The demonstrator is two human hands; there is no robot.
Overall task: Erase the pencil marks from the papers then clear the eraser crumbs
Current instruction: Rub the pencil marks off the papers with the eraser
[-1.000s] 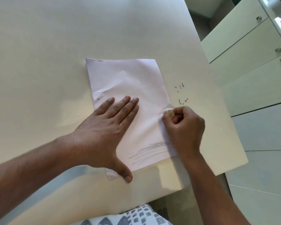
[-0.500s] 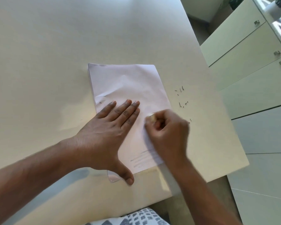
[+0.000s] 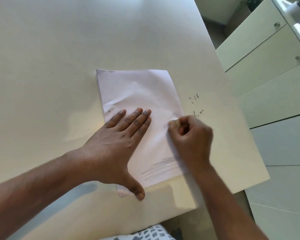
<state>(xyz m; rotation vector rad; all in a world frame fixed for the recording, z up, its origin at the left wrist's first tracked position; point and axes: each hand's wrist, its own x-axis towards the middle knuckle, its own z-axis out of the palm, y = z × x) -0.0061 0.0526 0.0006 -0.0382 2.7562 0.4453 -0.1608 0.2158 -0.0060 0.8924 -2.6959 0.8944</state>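
Observation:
A thin stack of white papers point(image 3: 139, 90) lies on the cream table point(image 3: 59, 66). Grey pencil strokes point(image 3: 160, 168) cross the sheet's near right corner. My left hand point(image 3: 118, 144) lies flat on the papers, fingers straight, thumb at the near edge. My right hand point(image 3: 190, 135) is curled round a small pale eraser point(image 3: 175, 123), whose tip touches the sheet near its right edge; the hand is blurred. Dark eraser crumbs point(image 3: 196, 104) are scattered on the table just right of the papers.
The table's right edge point(image 3: 246, 129) runs close to the crumbs. Pale green cabinets with metal knobs point(image 3: 267, 54) stand beyond it on the right. A patterned cloth point(image 3: 151, 233) shows at the bottom of the view.
My right hand, gripping the eraser, went left across the sheet and has come back toward its right edge. My left hand stays pressed flat on the papers.

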